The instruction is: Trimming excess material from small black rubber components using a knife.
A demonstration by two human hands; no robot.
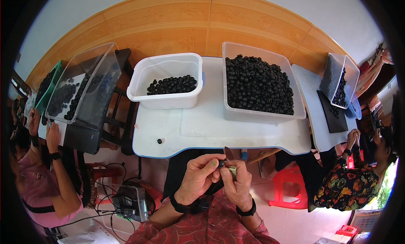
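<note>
Evidently this is close finger work, done just off the near edge of the white table, which serves as the reference here. The two hands are brought together there: the left hand pinches a small black piece between thumb and fingertips, while the right hand is closed round the pale handle of what looks like a small knife, its blade pointing toward the table. Whether the edge touches the piece cannot be told.

To do this well, I would keep the pinch firm but low on the piece, brace the hands against each other, and make short, light strokes — with the left fingertips kept out of the blade's path. Working over the table rather than short of it would catch anything dropped.

On the table's far left stands a white tub with some black pieces; on its far right, a clear bin heaped with them. As for writing, neither container shows any I can read — only a tiny coloured mark on the dark table left of the white one, too small to make out.
</note>
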